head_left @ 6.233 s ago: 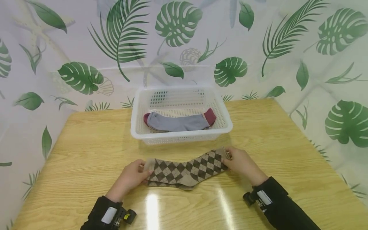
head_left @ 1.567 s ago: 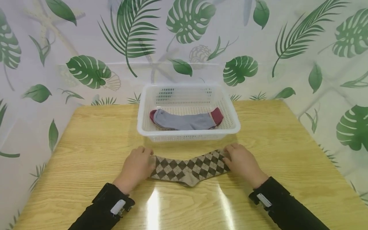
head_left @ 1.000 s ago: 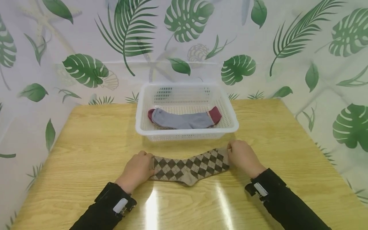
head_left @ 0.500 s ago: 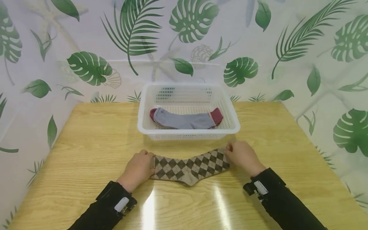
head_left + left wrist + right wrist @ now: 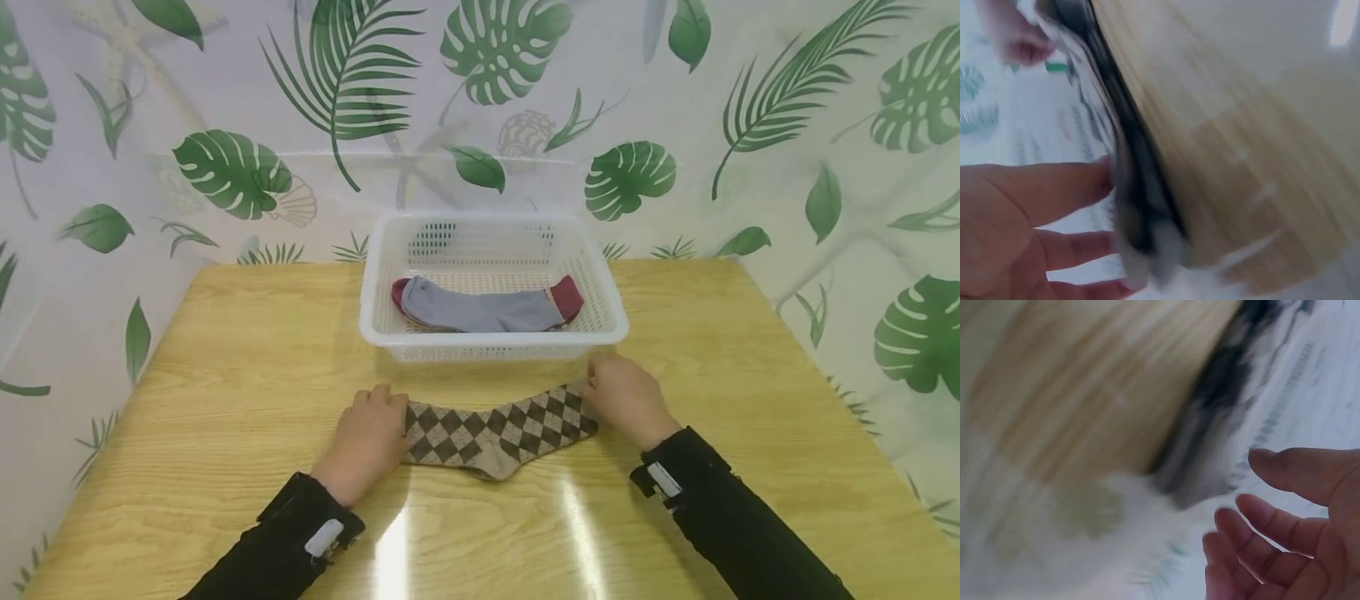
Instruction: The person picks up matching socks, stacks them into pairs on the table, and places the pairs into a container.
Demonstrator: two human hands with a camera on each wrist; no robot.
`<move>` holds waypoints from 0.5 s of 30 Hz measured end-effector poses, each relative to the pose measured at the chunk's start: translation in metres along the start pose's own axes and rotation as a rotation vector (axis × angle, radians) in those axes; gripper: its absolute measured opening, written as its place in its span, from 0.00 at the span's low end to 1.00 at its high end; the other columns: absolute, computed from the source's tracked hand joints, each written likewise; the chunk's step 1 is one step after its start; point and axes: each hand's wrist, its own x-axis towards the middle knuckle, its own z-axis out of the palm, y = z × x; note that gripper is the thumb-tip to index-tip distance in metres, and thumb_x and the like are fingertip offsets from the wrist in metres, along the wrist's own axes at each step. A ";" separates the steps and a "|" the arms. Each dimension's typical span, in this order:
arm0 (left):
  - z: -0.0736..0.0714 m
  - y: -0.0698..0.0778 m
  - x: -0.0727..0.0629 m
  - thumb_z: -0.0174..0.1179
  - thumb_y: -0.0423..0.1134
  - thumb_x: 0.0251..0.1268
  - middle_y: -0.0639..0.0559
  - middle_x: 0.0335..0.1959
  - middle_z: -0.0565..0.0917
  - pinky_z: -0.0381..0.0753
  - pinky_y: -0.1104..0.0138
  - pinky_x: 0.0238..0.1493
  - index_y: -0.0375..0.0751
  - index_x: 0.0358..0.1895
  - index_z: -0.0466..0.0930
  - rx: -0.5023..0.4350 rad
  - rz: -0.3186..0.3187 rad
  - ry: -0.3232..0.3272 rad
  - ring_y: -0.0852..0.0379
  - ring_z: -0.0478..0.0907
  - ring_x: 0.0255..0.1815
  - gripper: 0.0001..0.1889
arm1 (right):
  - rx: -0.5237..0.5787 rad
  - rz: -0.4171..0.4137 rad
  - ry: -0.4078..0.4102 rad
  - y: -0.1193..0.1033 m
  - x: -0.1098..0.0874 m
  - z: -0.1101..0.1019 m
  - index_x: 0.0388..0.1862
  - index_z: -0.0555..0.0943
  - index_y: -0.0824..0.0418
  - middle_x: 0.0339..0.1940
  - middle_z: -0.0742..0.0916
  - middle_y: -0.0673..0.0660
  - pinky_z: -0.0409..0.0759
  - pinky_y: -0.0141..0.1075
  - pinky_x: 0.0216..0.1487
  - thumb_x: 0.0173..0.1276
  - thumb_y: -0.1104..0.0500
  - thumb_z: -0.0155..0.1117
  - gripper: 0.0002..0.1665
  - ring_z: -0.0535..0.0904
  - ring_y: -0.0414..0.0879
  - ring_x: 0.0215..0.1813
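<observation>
A pair of beige and brown argyle socks (image 5: 461, 435), one stacked on the other, lies flat on the wooden table in front of the basket. My left hand (image 5: 367, 442) is over their left end in the head view. Its thumb and fingertips touch the upper face of the socks (image 5: 1141, 162) in the left wrist view, spread apart and fairly straight. Beside the right end is my right hand (image 5: 626, 400). The right wrist view has its thumb and loosely bent fingers apart (image 5: 1272, 519), close by the end of the socks (image 5: 1210, 437), with nothing between them.
Behind the socks stands a white perforated plastic basket (image 5: 491, 339). Grey-blue socks with maroon ends (image 5: 487, 311) lie inside it. Leaf-patterned cloth (image 5: 315, 142) rises behind the wooden table (image 5: 247, 350) and along its sides. Both wrist views are blurred.
Six seconds ago both hands held the socks by their ends, the lower one showing below; now they lie aligned and flat. Lately the left hand shifts slightly inward, and the right hand slightly towards the basket.
</observation>
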 end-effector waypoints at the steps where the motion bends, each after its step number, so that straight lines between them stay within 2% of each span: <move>1: 0.000 0.005 -0.002 0.72 0.46 0.54 0.31 0.56 0.75 0.75 0.46 0.54 0.31 0.53 0.78 0.025 0.030 0.002 0.33 0.72 0.56 0.28 | -0.018 -0.052 0.028 -0.006 -0.002 0.001 0.29 0.77 0.63 0.25 0.79 0.55 0.75 0.41 0.27 0.63 0.62 0.65 0.07 0.74 0.48 0.28; 2: -0.001 0.011 -0.006 0.71 0.49 0.55 0.30 0.59 0.73 0.72 0.44 0.58 0.31 0.56 0.77 0.051 0.074 -0.005 0.33 0.70 0.59 0.30 | -0.031 -0.121 0.044 -0.012 -0.005 0.001 0.31 0.79 0.64 0.27 0.80 0.55 0.77 0.42 0.30 0.62 0.61 0.66 0.07 0.75 0.49 0.29; 4: -0.002 0.024 -0.013 0.68 0.55 0.57 0.31 0.67 0.67 0.64 0.42 0.65 0.34 0.65 0.72 0.056 0.182 -0.081 0.32 0.63 0.67 0.37 | -0.041 -0.304 0.044 -0.025 -0.013 0.005 0.35 0.82 0.64 0.33 0.83 0.57 0.81 0.44 0.37 0.62 0.61 0.68 0.07 0.79 0.50 0.35; 6: -0.003 0.035 -0.021 0.65 0.60 0.57 0.34 0.71 0.63 0.61 0.42 0.68 0.40 0.70 0.66 0.040 0.285 -0.199 0.33 0.59 0.71 0.41 | -0.025 -0.501 -0.034 -0.037 -0.024 0.009 0.44 0.84 0.64 0.43 0.85 0.59 0.81 0.45 0.48 0.63 0.59 0.68 0.12 0.81 0.52 0.45; 8: -0.003 0.041 -0.025 0.63 0.63 0.58 0.38 0.74 0.59 0.61 0.41 0.67 0.47 0.74 0.62 0.022 0.343 -0.319 0.34 0.55 0.73 0.43 | 0.009 -0.628 -0.164 -0.045 -0.033 0.012 0.53 0.82 0.63 0.55 0.83 0.61 0.78 0.47 0.56 0.65 0.56 0.67 0.19 0.80 0.55 0.55; 9: -0.003 0.042 -0.026 0.63 0.63 0.57 0.39 0.76 0.56 0.62 0.41 0.66 0.50 0.75 0.60 0.010 0.350 -0.368 0.34 0.53 0.74 0.44 | 0.025 -0.656 -0.233 -0.048 -0.038 0.014 0.57 0.81 0.61 0.61 0.80 0.61 0.76 0.49 0.60 0.66 0.55 0.66 0.22 0.77 0.56 0.61; 11: -0.003 0.041 -0.026 0.64 0.62 0.56 0.40 0.76 0.55 0.63 0.40 0.65 0.55 0.75 0.60 0.011 0.359 -0.416 0.35 0.52 0.74 0.43 | 0.048 -0.657 -0.353 -0.050 -0.044 0.015 0.65 0.76 0.57 0.69 0.74 0.60 0.70 0.52 0.65 0.67 0.52 0.65 0.28 0.69 0.58 0.69; 13: -0.003 0.037 -0.024 0.66 0.60 0.55 0.41 0.76 0.55 0.62 0.40 0.66 0.57 0.73 0.63 0.009 0.372 -0.434 0.35 0.51 0.75 0.41 | 0.057 -0.623 -0.432 -0.049 -0.049 0.017 0.69 0.72 0.52 0.75 0.67 0.57 0.65 0.54 0.68 0.67 0.49 0.64 0.32 0.61 0.58 0.74; 15: -0.004 0.032 -0.024 0.67 0.59 0.55 0.40 0.76 0.55 0.61 0.40 0.67 0.58 0.71 0.66 0.002 0.386 -0.439 0.36 0.51 0.75 0.39 | 0.046 -0.608 -0.474 -0.046 -0.054 0.019 0.72 0.68 0.48 0.78 0.61 0.55 0.61 0.55 0.70 0.67 0.46 0.64 0.36 0.53 0.57 0.77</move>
